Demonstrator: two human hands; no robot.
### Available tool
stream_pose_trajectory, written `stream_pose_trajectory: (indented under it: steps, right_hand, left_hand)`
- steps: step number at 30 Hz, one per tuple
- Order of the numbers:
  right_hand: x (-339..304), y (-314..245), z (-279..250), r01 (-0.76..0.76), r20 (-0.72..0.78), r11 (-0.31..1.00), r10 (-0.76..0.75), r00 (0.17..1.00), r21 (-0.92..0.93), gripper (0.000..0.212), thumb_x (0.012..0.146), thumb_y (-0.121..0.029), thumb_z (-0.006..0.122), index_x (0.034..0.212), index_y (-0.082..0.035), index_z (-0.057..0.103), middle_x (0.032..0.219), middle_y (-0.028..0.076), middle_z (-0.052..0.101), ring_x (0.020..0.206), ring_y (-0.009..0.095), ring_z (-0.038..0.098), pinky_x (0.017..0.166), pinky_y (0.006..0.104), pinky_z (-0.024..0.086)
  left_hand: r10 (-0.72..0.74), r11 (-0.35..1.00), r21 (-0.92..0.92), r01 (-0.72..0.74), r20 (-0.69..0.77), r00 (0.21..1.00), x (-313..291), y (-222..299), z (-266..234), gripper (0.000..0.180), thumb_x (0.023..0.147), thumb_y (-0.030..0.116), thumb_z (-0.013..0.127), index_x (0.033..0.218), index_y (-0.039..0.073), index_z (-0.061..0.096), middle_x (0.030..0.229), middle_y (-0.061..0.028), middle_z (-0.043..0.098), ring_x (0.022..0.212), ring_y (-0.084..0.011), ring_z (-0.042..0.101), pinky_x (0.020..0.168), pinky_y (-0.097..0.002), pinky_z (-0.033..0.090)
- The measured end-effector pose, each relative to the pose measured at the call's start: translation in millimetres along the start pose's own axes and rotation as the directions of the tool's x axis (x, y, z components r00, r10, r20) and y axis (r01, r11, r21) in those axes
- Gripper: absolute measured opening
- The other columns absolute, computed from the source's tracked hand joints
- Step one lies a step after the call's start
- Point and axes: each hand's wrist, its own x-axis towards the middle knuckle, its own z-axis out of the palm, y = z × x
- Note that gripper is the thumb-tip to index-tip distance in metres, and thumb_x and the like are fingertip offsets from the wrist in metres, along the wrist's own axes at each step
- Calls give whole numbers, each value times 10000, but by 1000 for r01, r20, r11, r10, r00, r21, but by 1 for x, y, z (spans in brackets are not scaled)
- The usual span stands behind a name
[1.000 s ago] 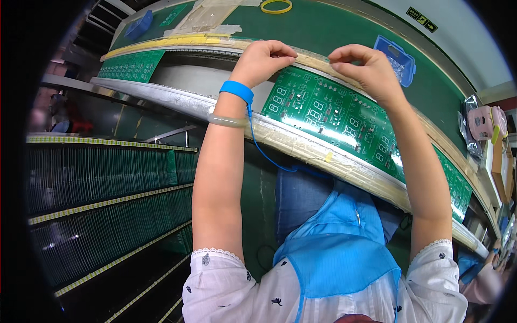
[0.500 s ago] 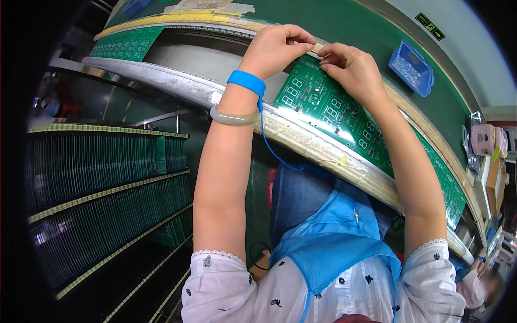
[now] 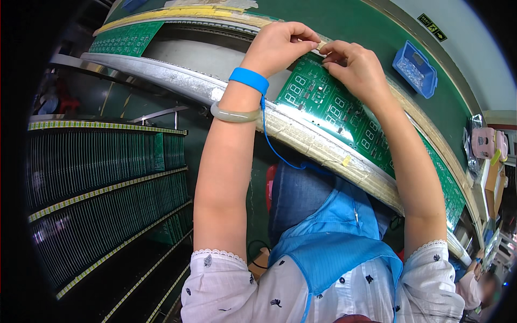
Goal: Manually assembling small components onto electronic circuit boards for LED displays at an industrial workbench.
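Observation:
Both hands are together over the far left corner of a green circuit board [image 3: 308, 98] with white digit outlines and small components. My left hand [image 3: 280, 47] has its thumb and forefinger pinched by the far rail; whatever is between them is too small to make out. Close on its right, my right hand [image 3: 356, 69] is curled with its fingertips drawn together, hiding part of the board's far edge. I cannot make out what those fingertips hold. A blue wrist strap [image 3: 249, 79] with a thin cord and a pale bangle [image 3: 235, 114] circle my left arm.
The board lies on a conveyor track between metal rails [image 3: 161, 64]. Farther left is another green board [image 3: 126, 40]. Beyond the far rail stands a blue bin [image 3: 414, 70] of small clear parts. A rack [image 3: 107, 177] of upright boards fills the lower left.
Both hands stay pinched at the same corner of the board, with only slight finger movement. The whole view has shifted a little.

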Motion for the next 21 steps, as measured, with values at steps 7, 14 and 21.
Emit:
stream_pose_trajectory:
  steps: [7,14,21]
  right_hand:
    - [3,0,-1,-12,33,997,10,999,82,280,798,-80,674,1074,-62,715,910,126,753,862,293,719,795,386,564]
    - [2,-1,0,4,12,999,-5,1000,39,288,794,-75,671,1080,-61,702,902,120,752,867,302,713,795,397,562]
    - [1,-1,5,83,-39,995,-85,996,-48,303,796,-76,657,1099,-75,671,855,96,739,885,302,674,796,433,543]
  left_hand:
    - [-15,999,-48,16,18,1000,-1,-2,1,181,881,157,711,1011,41,758,816,-49,717,701,-115,666,593,-266,553]
    - [-26,998,-63,27,19,999,-2,-2,0,175,890,153,705,1013,38,753,828,-48,720,711,-113,665,592,-265,549]
    - [-79,997,10,79,70,994,-3,4,-4,196,914,162,721,1074,52,751,887,-6,687,802,-85,635,726,-238,555]
